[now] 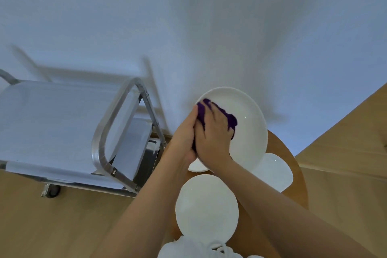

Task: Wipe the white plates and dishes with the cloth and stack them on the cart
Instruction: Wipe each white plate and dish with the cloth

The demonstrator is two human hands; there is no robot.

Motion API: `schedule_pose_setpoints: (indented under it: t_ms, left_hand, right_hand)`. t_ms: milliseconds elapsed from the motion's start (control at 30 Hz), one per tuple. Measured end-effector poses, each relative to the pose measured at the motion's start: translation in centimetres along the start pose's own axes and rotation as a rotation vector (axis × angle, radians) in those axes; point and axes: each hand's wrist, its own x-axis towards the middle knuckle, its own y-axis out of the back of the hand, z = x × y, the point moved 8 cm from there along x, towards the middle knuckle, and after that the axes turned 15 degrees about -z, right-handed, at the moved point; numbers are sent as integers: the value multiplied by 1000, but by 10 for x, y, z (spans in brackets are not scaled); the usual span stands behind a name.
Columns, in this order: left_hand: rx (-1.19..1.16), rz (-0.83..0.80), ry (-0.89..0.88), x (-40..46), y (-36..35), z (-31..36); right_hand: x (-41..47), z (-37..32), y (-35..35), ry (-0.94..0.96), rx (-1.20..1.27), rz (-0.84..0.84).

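Both hands hold: left hand [184, 132] grips plate [247, 132], right hand [213, 132] presses cloth [229, 120] inside.

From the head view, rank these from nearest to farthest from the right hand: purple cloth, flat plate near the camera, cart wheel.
1. purple cloth: under the right hand, pressed into the held white dish.
2. flat plate: below the hand, on the round table.
3. cart wheel: far left, on the floor.
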Motion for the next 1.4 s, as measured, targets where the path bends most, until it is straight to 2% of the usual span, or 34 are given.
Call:
schedule_pose_setpoints:
  t_ms: [133, 233, 333, 400, 467, 533, 667, 767, 867, 933, 1000, 1067, 1133, 1200, 1267, 1400]
  left_hand:
    - [-60, 97, -2, -7, 19, 9]
    - [-116, 88, 43, -10, 24, 11]
    - [-149, 7, 86, -8, 23, 11]
    - [-155, -96, 116, -8, 19, 13]
    - [-67, -165, 140, -9, 16, 19]
    - [27, -133, 118, -10, 20, 31]
    - [115, -15, 65, -9, 33, 53]
    - [155, 53, 69, -8, 41, 62]
    - [215, 128, 46, -6, 43, 66]
    - [373, 186, 29, -5, 46, 70]
    - [439, 257, 15, -5, 55, 67]
    - [349, 355, 38, -9, 72, 54]
    - [225, 350, 86, -11, 78, 32]
    - [82, 229, 116, -6, 69, 15]
    - [-37, 206, 81, -5, 66, 13]
    - [-32, 498, 5, -18, 86, 21]
  right_hand:
    - [-15, -12, -24, 254, -62, -245]
    - [-36, -3, -17, 478, -62, -332]
    - [-50, 18, -19, 637, -324, -414]
    - [-51, 32, -20, 691, -508, -411]
    - [-50, 43, -18, 703, -653, -380]
    - [-49, 49, -16, 687, -724, -336]
    - [-51, 40, -7, 721, -657, -199]
    - [-46, 33, 14, 687, -510, -115]
    - [-32, 28, 31, 445, -170, -152]
    - [-21, 36, 34, 198, 151, -250]
    - [-12, 46, 36, -10, 582, -352]
    - [-6, 52, 41, -102, 996, -382]
    - [-5, 55, 44, -126, 1249, -419]
    - [-9, 56, 39, -151, 1350, -474]
    - [-13, 59, 35, -158, 1380, -528]
    - [-21, 70, 33, -177, 1259, -622]
